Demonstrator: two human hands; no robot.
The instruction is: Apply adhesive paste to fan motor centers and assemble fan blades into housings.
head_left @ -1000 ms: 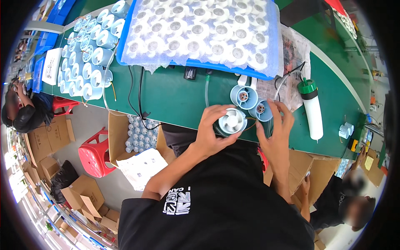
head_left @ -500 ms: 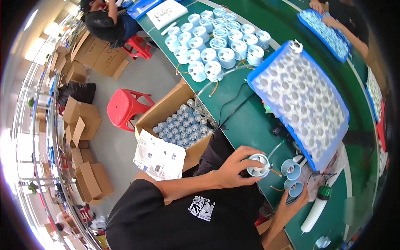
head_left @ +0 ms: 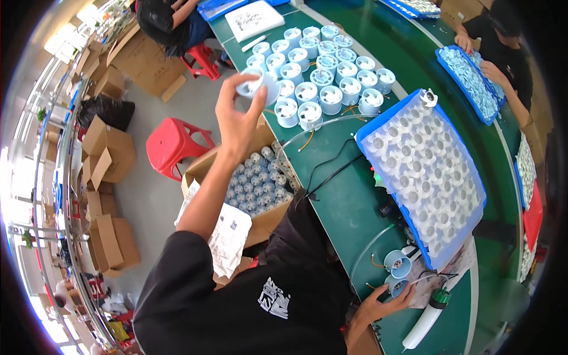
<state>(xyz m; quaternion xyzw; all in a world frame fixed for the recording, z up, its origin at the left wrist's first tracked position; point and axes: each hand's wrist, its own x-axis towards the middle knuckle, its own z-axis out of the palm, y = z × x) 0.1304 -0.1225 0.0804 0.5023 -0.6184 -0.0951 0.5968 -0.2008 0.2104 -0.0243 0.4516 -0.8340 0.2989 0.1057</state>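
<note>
Housing point(head_left: 251, 89), pale blue, cup-shaped, with a white part inside, pinched between thumb and fingers of the left hand point(head_left: 235, 121), beside the left end of rows of similar blue cups point(head_left: 330, 99) on the green table point(head_left: 337, 207). At lower right, right hand point(head_left: 381, 309) with fingers curved about the lower cup point(head_left: 397, 288); cannot tell whether clamped or merely resting. Just beside, the upper cup point(head_left: 397, 264). Nearby, white tube point(head_left: 421, 326) with green cap, and blue tray point(head_left: 408, 222) of white fan wheels point(head_left: 423, 165). Near the left forearm, open carton point(head_left: 269, 223) of blue-and-white parts.
</note>
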